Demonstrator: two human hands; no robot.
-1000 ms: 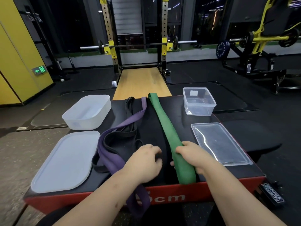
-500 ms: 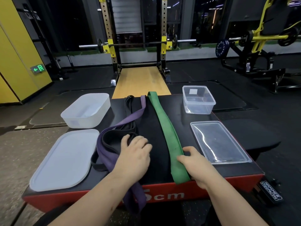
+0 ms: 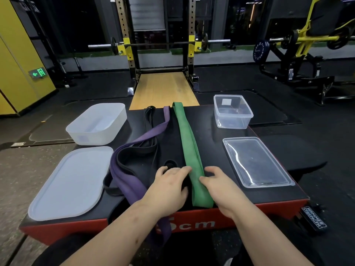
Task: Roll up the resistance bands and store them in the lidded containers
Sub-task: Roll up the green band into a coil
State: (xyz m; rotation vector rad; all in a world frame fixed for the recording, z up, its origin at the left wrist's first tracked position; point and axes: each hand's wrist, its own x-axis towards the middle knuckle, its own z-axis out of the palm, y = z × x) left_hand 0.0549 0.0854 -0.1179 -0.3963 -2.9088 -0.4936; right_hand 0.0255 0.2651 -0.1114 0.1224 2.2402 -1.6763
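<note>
A long green band [image 3: 189, 143] lies flat and straight on the black-topped box [image 3: 209, 135], from far edge to near edge. My left hand [image 3: 169, 187] rests palm down at its left side, fingertips touching the band's edge. My right hand [image 3: 221, 189] lies at its right side, thumb against the band, fingers spread. Neither hand grips anything. A purple band [image 3: 151, 131] and a black band [image 3: 150, 120] lie tangled to the left; the purple one hangs over the front edge.
A frosted white tub [image 3: 96, 125] stands at the far left with its lid [image 3: 71, 181] in front of it. A clear tub [image 3: 232, 112] stands far right, its clear lid [image 3: 255, 162] nearer me. Gym racks and machines stand beyond the box.
My left hand moved right, off the purple and black bands, to the green band's left edge. My right hand let go of the band's near end and shifted to its right side.
</note>
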